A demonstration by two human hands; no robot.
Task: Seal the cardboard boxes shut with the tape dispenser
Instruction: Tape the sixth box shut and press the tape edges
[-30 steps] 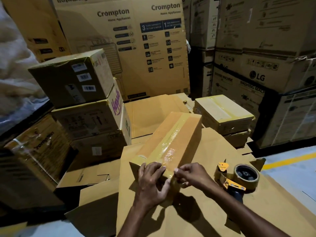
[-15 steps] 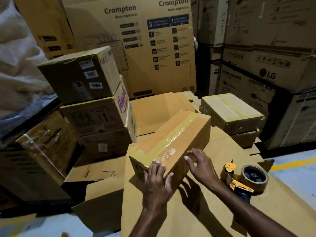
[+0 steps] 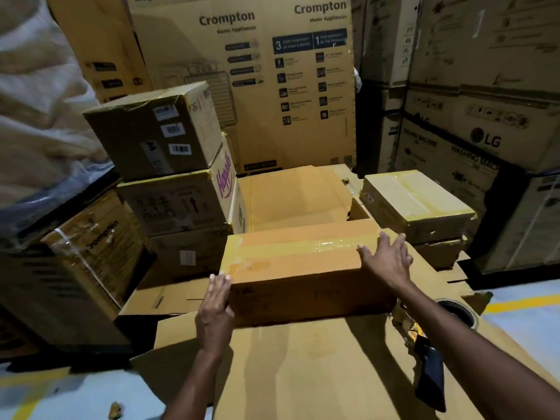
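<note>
Head view: the long cardboard box (image 3: 303,268) lies crosswise on the far half of the flattened cardboard sheet (image 3: 303,377), long side facing me, with a glossy tape strip (image 3: 321,245) running along its top; I see the left hand (image 3: 215,310) pressed flat against the box's left end, fingers straight and together, gripping nothing; the right hand (image 3: 386,262) rests on the box's right end, fingers straight and spread, likewise holding nothing; the tape dispenser (image 3: 428,368) lies near the sheet's right edge, beside the box's near right corner, partly hidden by the right forearm, touched by neither hand; a second taped box (image 3: 415,201) sits beyond the sheet's far right corner
</note>
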